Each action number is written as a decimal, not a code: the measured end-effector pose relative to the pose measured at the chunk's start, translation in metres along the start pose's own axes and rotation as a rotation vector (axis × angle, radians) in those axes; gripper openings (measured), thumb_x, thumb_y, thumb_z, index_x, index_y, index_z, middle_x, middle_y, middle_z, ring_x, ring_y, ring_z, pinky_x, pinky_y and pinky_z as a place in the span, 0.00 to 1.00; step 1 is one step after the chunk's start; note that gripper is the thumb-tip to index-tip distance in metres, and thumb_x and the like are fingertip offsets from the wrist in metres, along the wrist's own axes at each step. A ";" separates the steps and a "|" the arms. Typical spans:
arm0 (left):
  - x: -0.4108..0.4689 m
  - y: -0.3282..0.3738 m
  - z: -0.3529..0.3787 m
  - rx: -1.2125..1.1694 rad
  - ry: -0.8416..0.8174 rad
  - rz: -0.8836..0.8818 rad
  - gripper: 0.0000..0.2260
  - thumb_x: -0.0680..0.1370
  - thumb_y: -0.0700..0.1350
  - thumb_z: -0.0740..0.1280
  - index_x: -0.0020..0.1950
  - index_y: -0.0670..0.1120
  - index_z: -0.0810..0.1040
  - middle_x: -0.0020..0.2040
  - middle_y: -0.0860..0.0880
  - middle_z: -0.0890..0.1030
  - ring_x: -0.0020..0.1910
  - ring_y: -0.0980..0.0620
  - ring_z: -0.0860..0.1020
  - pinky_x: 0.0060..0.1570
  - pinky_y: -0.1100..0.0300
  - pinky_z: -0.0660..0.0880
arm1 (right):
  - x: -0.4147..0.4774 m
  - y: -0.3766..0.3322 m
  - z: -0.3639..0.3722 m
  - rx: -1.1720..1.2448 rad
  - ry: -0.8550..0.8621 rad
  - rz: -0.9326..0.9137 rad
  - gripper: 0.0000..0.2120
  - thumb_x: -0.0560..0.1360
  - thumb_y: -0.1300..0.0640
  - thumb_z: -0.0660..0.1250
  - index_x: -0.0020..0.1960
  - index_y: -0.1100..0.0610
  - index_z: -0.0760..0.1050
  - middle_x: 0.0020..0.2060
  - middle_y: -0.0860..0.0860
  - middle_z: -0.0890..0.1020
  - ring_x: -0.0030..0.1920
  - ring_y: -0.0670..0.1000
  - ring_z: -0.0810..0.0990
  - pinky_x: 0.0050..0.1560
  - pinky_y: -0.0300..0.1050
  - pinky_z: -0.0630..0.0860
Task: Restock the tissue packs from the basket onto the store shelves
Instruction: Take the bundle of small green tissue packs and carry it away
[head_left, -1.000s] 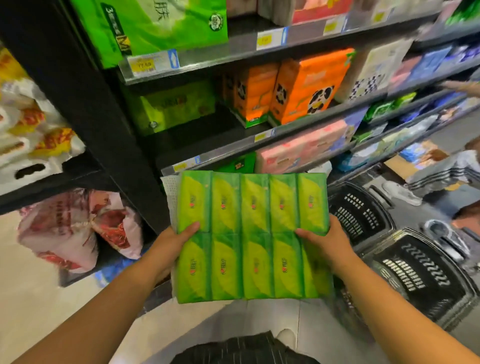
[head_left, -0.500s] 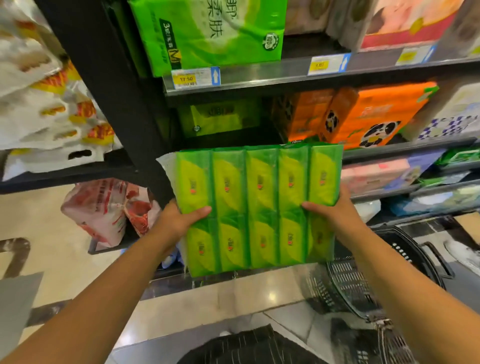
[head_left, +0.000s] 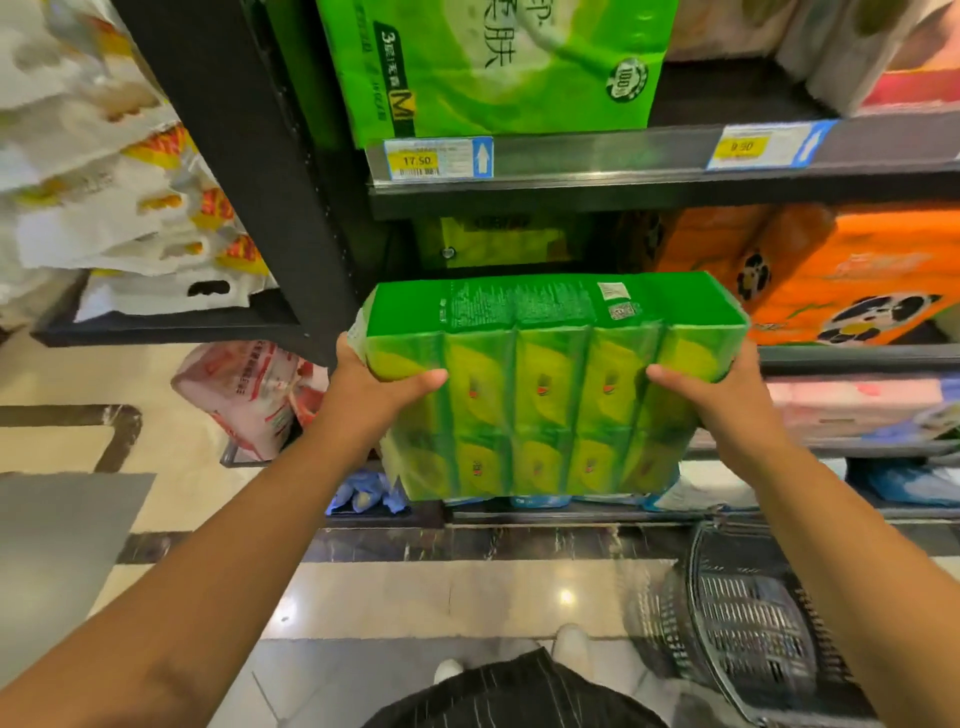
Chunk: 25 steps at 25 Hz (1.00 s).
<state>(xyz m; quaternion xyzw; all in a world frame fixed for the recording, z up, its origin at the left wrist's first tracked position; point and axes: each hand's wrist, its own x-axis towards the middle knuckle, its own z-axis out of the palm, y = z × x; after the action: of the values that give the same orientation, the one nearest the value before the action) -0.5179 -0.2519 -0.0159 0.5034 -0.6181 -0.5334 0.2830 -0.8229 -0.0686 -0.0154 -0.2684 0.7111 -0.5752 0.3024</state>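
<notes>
Lying on the far-left rack: white carrier bags (head_left: 104, 208) with orange-yellow print, piled flat. Sitting below them, near the floor: a pink-and-red wrapped pack (head_left: 249, 395). Standing next: the black upright (head_left: 249, 156) of the shelving unit.

Gripping the left end of the green tissue multipack (head_left: 545, 395): the left hand (head_left: 374, 384), thumb lying across the front face, fingers curling behind. The multipack is being held in the air in front of the middle shelf (head_left: 857, 358), five columns by two rows of small packs showing, its printed top face showing to the camera. Whether it is touching the shelf edge cannot be told.

Sitting above it on the upper shelf (head_left: 597, 156): a large green pack (head_left: 493, 62), over a price tag (head_left: 418, 160) reading 17.50. Sitting behind it in shadow: another green pack (head_left: 498, 244).

Gripping the right end: the right hand (head_left: 727, 400), thumb in front. Standing to the right on the middle shelf: orange panda packs (head_left: 857, 280). Lying beneath: pink packs (head_left: 852, 410). Resting on the floor at lower right: a black basket (head_left: 753, 639).
</notes>
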 end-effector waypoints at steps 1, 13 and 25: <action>-0.003 0.005 0.002 -0.006 0.006 0.031 0.58 0.49 0.64 0.81 0.74 0.46 0.63 0.61 0.50 0.79 0.58 0.53 0.79 0.59 0.49 0.77 | 0.008 -0.004 -0.006 -0.011 -0.048 -0.036 0.50 0.52 0.43 0.84 0.67 0.45 0.61 0.61 0.49 0.77 0.61 0.52 0.77 0.62 0.60 0.75; -0.035 0.048 0.025 -0.047 0.114 0.204 0.32 0.67 0.56 0.75 0.68 0.56 0.66 0.59 0.58 0.77 0.57 0.63 0.77 0.58 0.61 0.72 | 0.044 -0.039 -0.030 0.190 -0.294 -0.108 0.39 0.52 0.34 0.80 0.60 0.38 0.72 0.55 0.44 0.81 0.57 0.53 0.80 0.50 0.57 0.77; -0.033 0.048 0.038 0.064 0.270 0.522 0.34 0.72 0.41 0.73 0.72 0.46 0.58 0.61 0.60 0.71 0.58 0.71 0.73 0.54 0.76 0.69 | 0.034 -0.041 -0.034 0.003 -0.204 -0.464 0.33 0.73 0.58 0.71 0.67 0.38 0.56 0.58 0.40 0.72 0.55 0.35 0.75 0.52 0.28 0.73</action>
<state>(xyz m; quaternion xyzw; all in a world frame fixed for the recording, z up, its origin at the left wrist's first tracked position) -0.5556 -0.2105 0.0256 0.4024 -0.7001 -0.3507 0.4743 -0.8692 -0.0794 0.0260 -0.4807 0.5955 -0.6000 0.2330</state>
